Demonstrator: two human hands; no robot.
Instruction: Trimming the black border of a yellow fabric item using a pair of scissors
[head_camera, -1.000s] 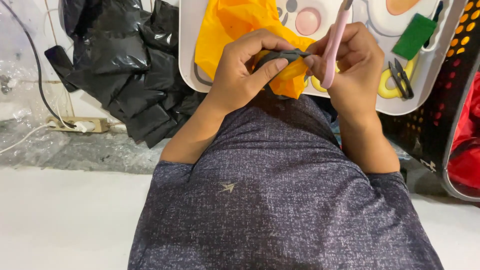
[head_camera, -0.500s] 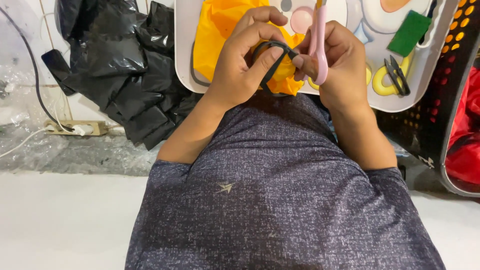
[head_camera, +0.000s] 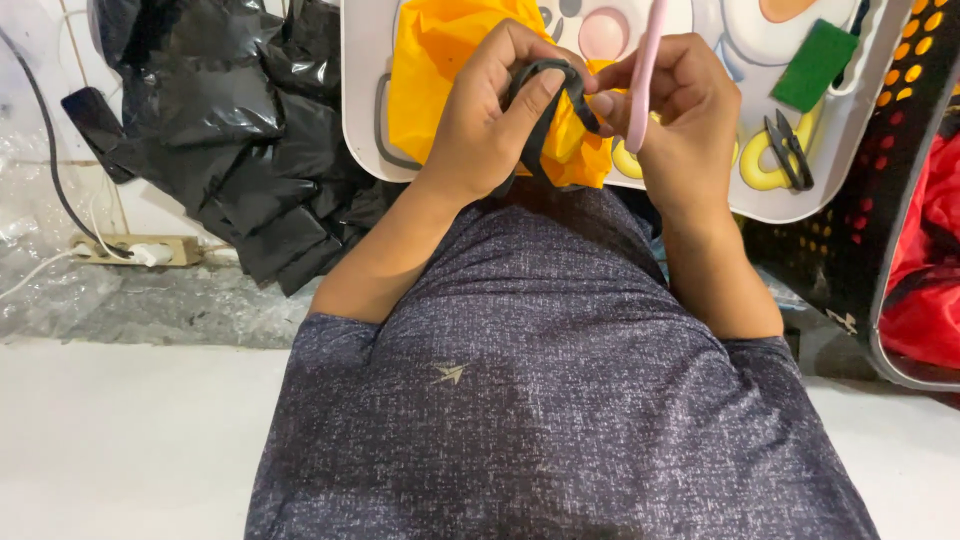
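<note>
I am holding a dark strip of fabric (head_camera: 545, 110) with my left hand (head_camera: 490, 125), fingers closed around it, just above the near edge of the white tray (head_camera: 360, 120). My right hand (head_camera: 680, 110) is gripping a pink tool (head_camera: 645, 70) (I cannot tell what kind) and pinching the strip's other end. An orange cloth (head_camera: 440, 70) is lying on the tray, under both hands.

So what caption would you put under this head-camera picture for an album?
Left hand loops a black strip while right hand grips a pink tool above yellow cloth on a white tray.
</note>
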